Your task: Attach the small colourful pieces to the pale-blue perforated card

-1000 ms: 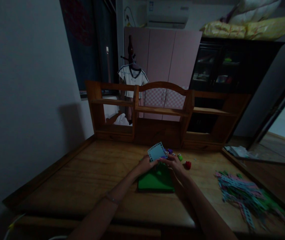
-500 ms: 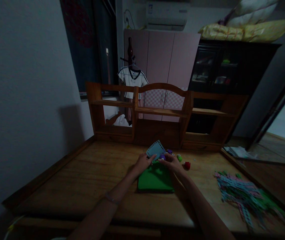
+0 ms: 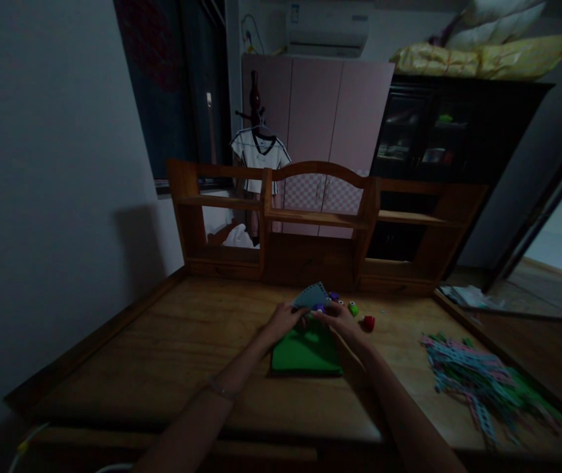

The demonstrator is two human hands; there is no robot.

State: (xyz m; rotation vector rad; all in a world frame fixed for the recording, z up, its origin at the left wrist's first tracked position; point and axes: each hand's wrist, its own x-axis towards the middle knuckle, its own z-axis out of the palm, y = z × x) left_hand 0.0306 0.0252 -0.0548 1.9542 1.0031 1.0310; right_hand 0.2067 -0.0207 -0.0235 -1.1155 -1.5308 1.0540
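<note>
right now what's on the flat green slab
At the slab's far end, left hand and right hand hold a blue perforated panel and purple piece; the surface beneath them is hidden.

Left grip (image 3: 282, 322) and right grip (image 3: 344, 323) partly hide the blue sheet (image 3: 314, 295) — both forearms (image 3: 196, 420) cut off below.

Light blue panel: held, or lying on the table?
Held: the left hand grips the light blue panel by its near edge; the right hand touches a purple piece there.
</note>
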